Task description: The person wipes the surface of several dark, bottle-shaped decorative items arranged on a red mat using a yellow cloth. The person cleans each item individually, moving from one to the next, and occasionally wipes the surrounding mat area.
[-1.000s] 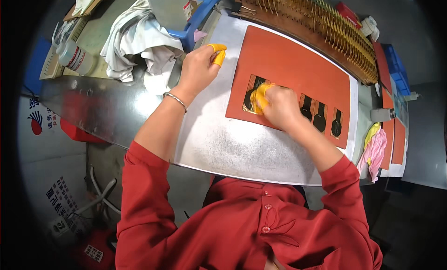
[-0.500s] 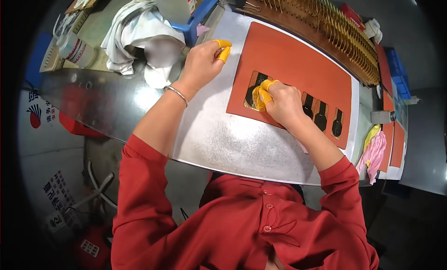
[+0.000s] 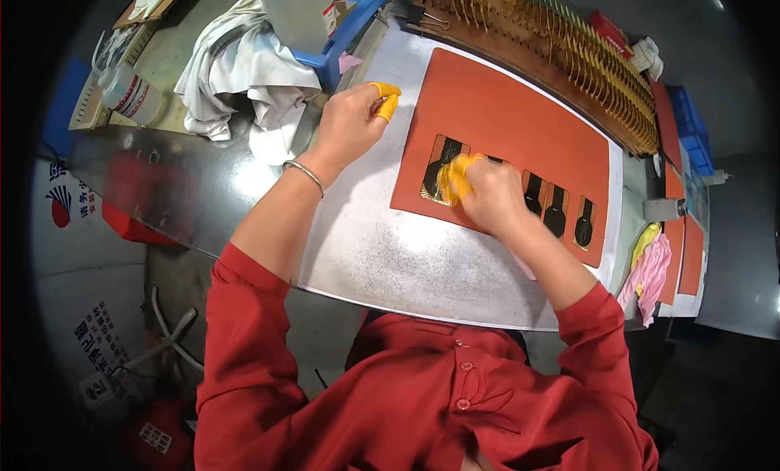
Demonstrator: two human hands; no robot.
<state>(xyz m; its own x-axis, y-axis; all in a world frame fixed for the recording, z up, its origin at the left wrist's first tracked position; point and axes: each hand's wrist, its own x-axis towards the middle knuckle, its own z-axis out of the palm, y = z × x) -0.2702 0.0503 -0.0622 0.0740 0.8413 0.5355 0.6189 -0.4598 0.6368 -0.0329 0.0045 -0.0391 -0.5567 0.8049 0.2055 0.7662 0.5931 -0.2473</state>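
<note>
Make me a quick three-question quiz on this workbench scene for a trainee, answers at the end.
1. True or false: the right hand is nearer than the left hand to the leftmost black-and-gold piece.
2. What colour are the left hand's finger cots? A) green B) yellow C) white
3. Fill in: the large white cloth lies to the ____ of the orange mat.

Key: 1 true; 2 B; 3 left.

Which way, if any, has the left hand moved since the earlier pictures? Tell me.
No, not noticeably: the left hand keeps about the same place beside the left edge of the orange mat.
</note>
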